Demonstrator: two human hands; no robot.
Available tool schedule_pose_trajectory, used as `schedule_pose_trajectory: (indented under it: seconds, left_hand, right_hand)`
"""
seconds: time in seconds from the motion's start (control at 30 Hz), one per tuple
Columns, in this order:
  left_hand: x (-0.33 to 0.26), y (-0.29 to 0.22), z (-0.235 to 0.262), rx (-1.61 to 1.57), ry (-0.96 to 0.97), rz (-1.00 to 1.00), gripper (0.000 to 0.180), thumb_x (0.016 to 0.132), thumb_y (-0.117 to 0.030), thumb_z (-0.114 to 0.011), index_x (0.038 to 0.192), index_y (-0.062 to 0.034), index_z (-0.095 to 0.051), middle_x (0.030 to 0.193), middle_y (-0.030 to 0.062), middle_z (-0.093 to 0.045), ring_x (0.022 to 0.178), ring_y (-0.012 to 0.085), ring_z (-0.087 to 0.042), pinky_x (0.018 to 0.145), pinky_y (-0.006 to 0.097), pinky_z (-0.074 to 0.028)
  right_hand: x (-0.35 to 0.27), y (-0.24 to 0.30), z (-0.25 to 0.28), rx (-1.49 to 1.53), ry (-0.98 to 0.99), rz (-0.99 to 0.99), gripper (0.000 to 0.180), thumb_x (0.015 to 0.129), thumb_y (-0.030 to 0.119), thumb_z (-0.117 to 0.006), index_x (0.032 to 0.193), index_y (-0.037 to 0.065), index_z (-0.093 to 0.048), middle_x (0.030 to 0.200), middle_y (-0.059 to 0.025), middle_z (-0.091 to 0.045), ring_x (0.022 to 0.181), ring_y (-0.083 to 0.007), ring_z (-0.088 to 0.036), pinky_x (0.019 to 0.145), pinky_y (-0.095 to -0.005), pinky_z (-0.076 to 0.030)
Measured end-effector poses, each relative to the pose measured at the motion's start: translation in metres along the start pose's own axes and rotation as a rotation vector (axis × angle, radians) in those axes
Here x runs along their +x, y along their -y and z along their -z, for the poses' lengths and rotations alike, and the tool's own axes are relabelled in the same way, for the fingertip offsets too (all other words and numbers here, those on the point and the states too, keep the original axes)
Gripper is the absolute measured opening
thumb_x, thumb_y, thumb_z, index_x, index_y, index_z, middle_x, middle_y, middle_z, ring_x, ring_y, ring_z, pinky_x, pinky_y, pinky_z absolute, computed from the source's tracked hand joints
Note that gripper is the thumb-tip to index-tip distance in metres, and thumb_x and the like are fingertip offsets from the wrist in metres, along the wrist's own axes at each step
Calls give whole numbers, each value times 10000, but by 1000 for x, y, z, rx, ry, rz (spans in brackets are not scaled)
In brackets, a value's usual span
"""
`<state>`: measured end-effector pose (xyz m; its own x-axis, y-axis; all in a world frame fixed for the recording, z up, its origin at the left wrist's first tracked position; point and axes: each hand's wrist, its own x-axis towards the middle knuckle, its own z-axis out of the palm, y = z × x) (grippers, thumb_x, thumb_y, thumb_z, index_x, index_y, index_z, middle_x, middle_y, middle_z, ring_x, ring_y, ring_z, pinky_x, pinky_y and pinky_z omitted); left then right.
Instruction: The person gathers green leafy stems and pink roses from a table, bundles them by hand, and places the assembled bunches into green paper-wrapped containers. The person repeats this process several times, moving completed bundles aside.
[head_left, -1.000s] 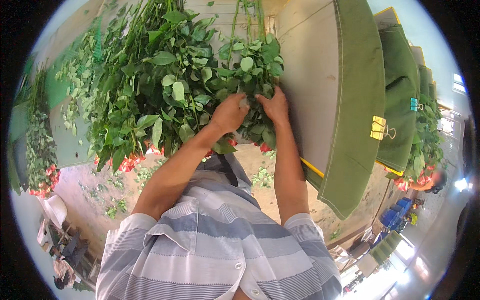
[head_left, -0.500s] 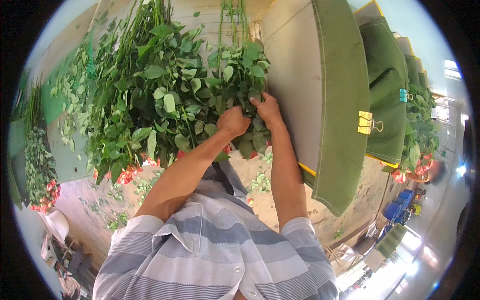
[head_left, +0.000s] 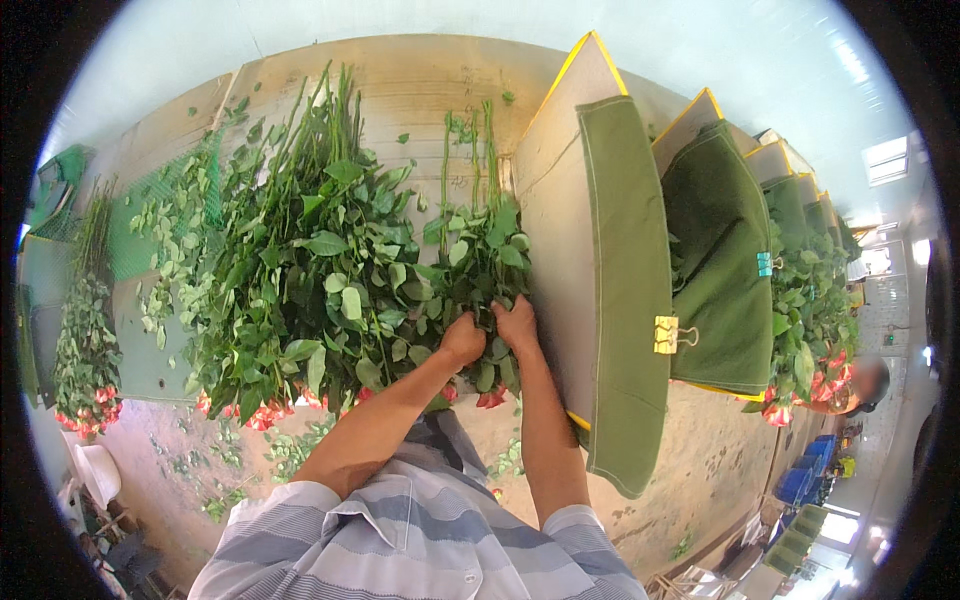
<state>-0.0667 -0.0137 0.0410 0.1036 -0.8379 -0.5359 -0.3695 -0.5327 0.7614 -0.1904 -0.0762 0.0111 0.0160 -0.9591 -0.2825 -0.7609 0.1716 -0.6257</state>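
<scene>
My left hand is closed among the lower leaves of a small bunch of roses, its fingers partly hidden. Close beside it, my right hand is curled on the same bunch, thumb and fingers drawn together on the leafy stems. The cut stem ends point away from me, and a few red blooms hang past the table's near edge. Directly left lies a much larger pile of roses, leafy and thick, with red blooms toward me. What exactly each hand grips is covered by foliage.
Right of my hands stands a pale divider board edged with green cloth and a yellow binder clip. More dividers and roses follow, with a person at far right. Green netting lies left; leaves litter the floor.
The view has tilted up, showing more of the table's far side and wall. My hands stay on the small bunch and have drawn closer together.
</scene>
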Motion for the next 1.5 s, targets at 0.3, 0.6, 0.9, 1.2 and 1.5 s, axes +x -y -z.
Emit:
schedule_pose_trajectory:
  seconds: [0.3,0.6,0.9,1.2,1.5]
  left_hand:
    - [-39,-16,27,146,201,-209,351,891,-300,-499,923,33,-606,815,241,-608,742,398,-586,647,464,-443]
    - [-5,48,67,-410,186,218,524,894,-411,-505,1312,-111,-402,1394,148,-309,1183,356,-429,781,515,-560]
    - [-45,17,83,-260,225,180,464,934,-324,-469,1345,-141,-354,1339,126,-352,1167,316,-428,769,519,-565]
    - [-76,-38,58,-281,190,146,506,881,-342,-538,1290,-64,-430,1209,120,-497,1110,281,-498,707,439,-551]
    - [-118,-52,81,-385,124,18,462,889,-402,-549,1172,-39,-523,1009,66,-572,885,178,-575,631,352,-542]
  right_hand:
    - [-20,9,2,-24,133,125,371,685,259,-700,861,-58,-619,782,-218,-633,725,-315,-625,679,-425,-492]
    - [-174,112,126,101,158,357,286,787,207,-568,899,-53,-528,794,-255,-585,785,-427,-572,688,-482,-446]
    - [-305,152,385,-209,64,530,278,745,131,-646,968,16,-527,718,-148,-533,694,-336,-559,594,-409,-454]
    - [-141,24,690,-1000,-782,-29,270,793,190,-590,1019,44,-562,926,-237,-614,886,-391,-598,761,-470,-477]
    - [18,-123,727,-906,-660,-140,414,875,230,-513,1254,70,-468,1102,-221,-586,1025,-375,-558,893,-463,-432]
